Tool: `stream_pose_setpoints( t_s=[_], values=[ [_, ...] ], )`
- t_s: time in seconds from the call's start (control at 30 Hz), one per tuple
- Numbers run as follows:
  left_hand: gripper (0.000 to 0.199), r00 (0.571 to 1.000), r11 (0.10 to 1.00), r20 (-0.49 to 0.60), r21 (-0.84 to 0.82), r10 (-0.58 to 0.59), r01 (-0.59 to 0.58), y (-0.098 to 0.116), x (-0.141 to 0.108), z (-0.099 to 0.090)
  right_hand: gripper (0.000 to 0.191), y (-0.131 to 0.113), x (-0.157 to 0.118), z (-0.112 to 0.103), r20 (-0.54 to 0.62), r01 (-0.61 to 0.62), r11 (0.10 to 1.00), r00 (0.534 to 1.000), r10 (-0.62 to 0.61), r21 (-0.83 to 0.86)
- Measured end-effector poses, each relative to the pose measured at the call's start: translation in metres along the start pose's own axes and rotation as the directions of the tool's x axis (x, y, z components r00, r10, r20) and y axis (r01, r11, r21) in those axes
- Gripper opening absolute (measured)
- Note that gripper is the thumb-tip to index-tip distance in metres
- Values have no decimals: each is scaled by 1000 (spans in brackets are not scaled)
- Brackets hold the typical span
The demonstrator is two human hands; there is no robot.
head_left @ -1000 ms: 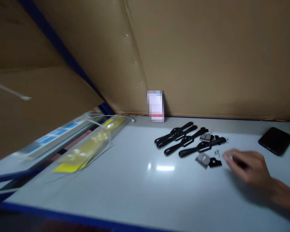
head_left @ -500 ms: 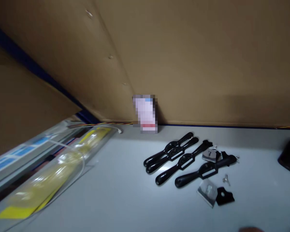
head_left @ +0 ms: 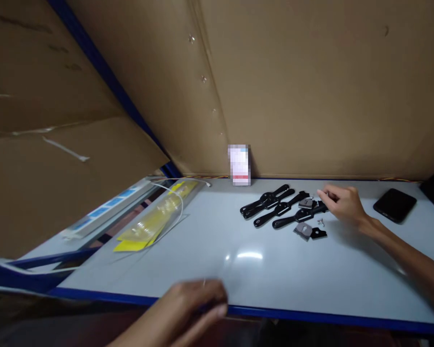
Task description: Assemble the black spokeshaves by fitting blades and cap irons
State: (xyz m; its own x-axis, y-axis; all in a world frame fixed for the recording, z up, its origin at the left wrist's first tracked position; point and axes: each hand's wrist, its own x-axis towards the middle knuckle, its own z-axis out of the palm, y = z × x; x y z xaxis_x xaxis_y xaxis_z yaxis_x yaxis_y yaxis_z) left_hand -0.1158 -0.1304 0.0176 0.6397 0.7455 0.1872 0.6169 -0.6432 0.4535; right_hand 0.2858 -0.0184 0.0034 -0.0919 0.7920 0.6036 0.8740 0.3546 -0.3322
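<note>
Several black spokeshave bodies [head_left: 282, 208] lie side by side on the table. My right hand [head_left: 343, 205] is over the handle end of the nearest spokeshave [head_left: 292, 219], its fingers curled in a pinch; what they hold, if anything, is hidden. Beside these tools lie a metal blade [head_left: 303, 231], a black cap plate [head_left: 318, 233], a small thumb screw [head_left: 321, 222] and another metal blade [head_left: 306, 204]. My left hand [head_left: 191, 303] is above the table's front edge, apart from the parts. Its bent fingers are smeared by motion, and I cannot make out anything in them.
A black phone-like object [head_left: 395, 205] lies on the right. A blurred-out upright card [head_left: 240, 165] leans on the cardboard wall [head_left: 311, 96]. At left are a clear bag with yellow pieces [head_left: 155, 217], a white cable [head_left: 183, 202] and the table's blue front edge [head_left: 275, 314].
Both hands have come into view, the right one over the spokeshave parts. My view has shifted and pulled back, showing the table's front edge and the whole phone-like object.
</note>
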Motion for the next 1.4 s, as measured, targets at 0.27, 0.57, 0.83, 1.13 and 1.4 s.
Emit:
stream_pose_setpoints(
  t_s=[0.27, 0.57, 0.83, 1.13, 1.4],
  values=[
    [36, 977, 943, -47, 273, 209, -189, -30, 162, 49, 19, 2, -1, 27, 127, -17, 992, 991, 34, -127],
    [20, 944, 912, -5, 261, 329, -316, -41, 171, 77, 17, -13, -31, 25, 307, 89, 988, 950, -47, -124],
    [16, 962, 936, -20, 236, 272, -260, -44, 159, 67, 21, -34, -40, 14, 342, 177, 982, 928, -146, -62],
    [25, 945, 902, -33, 309, 326, -301, -46, 156, 69, 32, -43, -38, -6, 400, 111, 959, 916, 3, -261],
    [21, 905, 874, -30, 275, 425, -402, -47, 158, 71, 31, -62, -53, 7, 548, 23, 970, 828, 118, -244]
  ],
)
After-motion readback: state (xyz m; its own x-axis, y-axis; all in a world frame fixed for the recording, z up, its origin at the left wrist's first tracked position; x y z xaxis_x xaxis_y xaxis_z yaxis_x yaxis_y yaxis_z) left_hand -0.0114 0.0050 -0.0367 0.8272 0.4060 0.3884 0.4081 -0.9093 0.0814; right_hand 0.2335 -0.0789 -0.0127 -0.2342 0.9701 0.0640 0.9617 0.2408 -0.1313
